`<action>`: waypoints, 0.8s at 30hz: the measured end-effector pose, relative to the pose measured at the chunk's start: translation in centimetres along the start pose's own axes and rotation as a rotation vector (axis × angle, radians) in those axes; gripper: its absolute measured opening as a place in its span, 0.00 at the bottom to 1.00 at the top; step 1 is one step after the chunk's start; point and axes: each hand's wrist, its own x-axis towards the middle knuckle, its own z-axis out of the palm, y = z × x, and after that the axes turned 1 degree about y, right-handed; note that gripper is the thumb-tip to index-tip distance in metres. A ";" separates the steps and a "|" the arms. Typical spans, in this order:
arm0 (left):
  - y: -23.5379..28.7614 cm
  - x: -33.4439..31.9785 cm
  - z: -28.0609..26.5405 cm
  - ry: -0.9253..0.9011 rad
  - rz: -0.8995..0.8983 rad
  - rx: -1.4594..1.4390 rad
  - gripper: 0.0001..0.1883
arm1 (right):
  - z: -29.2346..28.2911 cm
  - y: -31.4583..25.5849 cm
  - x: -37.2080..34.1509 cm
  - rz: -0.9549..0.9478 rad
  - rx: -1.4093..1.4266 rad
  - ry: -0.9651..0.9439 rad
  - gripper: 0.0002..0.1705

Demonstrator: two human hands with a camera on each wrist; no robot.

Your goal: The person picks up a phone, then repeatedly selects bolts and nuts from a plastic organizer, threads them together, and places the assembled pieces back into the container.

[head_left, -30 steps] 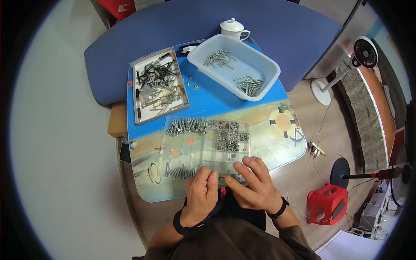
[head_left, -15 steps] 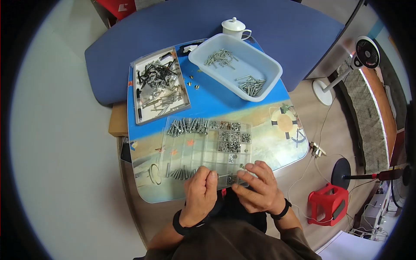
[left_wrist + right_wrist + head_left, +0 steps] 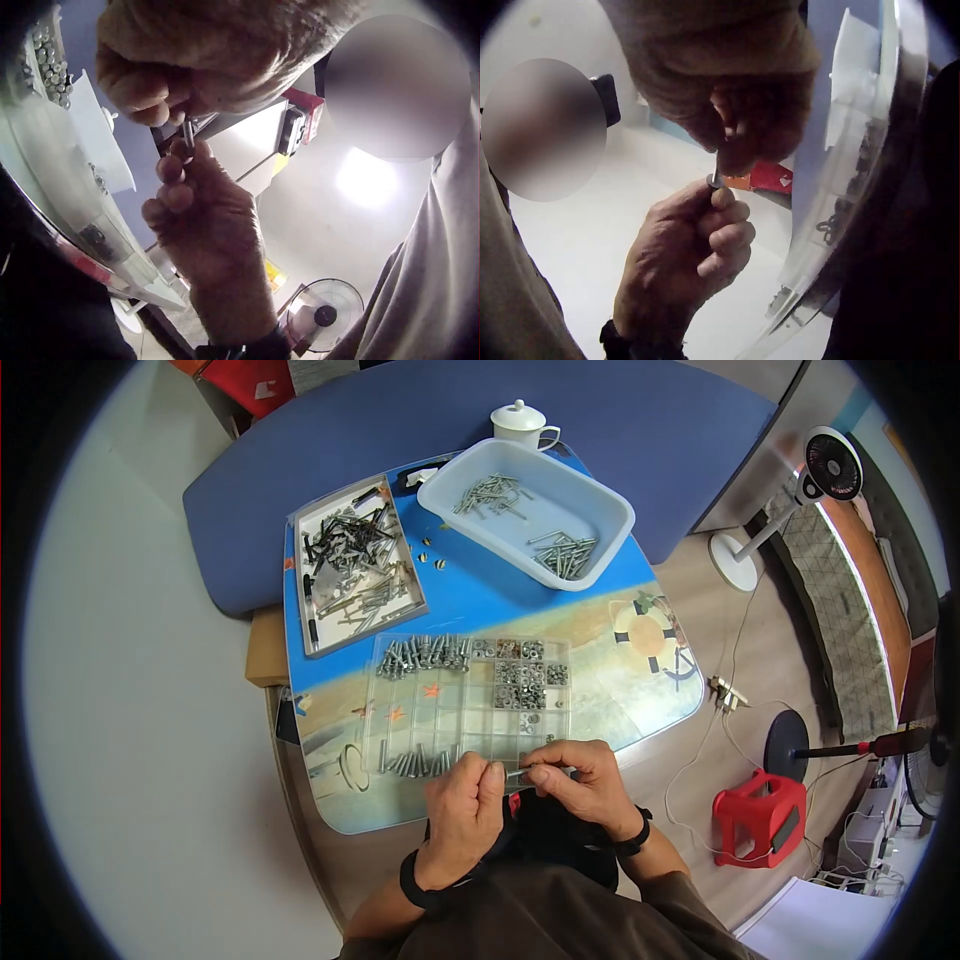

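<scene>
My left hand (image 3: 464,812) is held over the near edge of the clear compartment box (image 3: 483,722), fingers curled round one end of a small metal bolt (image 3: 716,166). Thumb and index finger of my right hand (image 3: 585,785) pinch the bolt's other end. In the right wrist view the left hand (image 3: 686,251) holds a dark round piece at the bolt's lower end; whether it is a head or a nut I cannot tell. The box holds bolts (image 3: 428,652) at its far left, more along its near left, and nuts and washers (image 3: 520,685) in small compartments.
Behind the box, a shallow tray (image 3: 420,600) of mixed screws stands left, and a pale blue tub (image 3: 600,510) with two heaps of screws stands right. A lidded white cup (image 3: 517,426) is behind the tub. A few small brass-coloured pieces (image 3: 440,564) lie between tray and tub.
My right hand, its fingers spread before, has moved left toward my left hand and now pinches the bolt. The left hand has stayed nearly in place; the head view has shifted slightly.
</scene>
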 end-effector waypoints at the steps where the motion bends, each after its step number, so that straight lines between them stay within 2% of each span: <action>1: 0.1 0.0 -0.1 -0.026 0.004 0.028 0.13 | 0.1 0.1 0.1 0.014 0.007 0.007 0.15; 5: 0.3 0.3 -0.1 -0.054 0.059 0.065 0.13 | 0.0 0.0 0.3 0.028 0.091 0.001 0.12; 11: 0.8 0.3 -0.5 -0.122 -0.047 -0.099 0.11 | 0.1 -0.1 0.3 0.006 0.085 0.011 0.11; 13: 0.8 0.1 -0.6 -0.130 0.029 -0.053 0.09 | 0.2 -0.3 0.3 0.005 0.052 0.035 0.11; 17: -0.1 -0.3 -0.4 -0.118 0.042 0.001 0.08 | 0.1 0.0 0.1 -0.038 0.023 -0.008 0.10; 19: -0.4 -0.5 -0.3 -0.164 -0.112 -0.125 0.13 | 0.2 0.0 0.1 -0.104 -0.045 -0.008 0.09; 20: -0.3 -0.6 -0.4 -0.164 -0.111 -0.126 0.13 | 0.2 -0.1 0.0 -0.105 -0.046 -0.008 0.09; 22: -0.1 -0.5 -0.5 -0.244 -0.258 -0.235 0.15 | 0.2 -0.4 0.0 -0.125 -0.045 0.016 0.09; 24: -0.4 -0.7 -0.4 -0.210 -0.223 -0.233 0.14 | 0.2 -0.6 0.0 -0.119 -0.047 0.016 0.09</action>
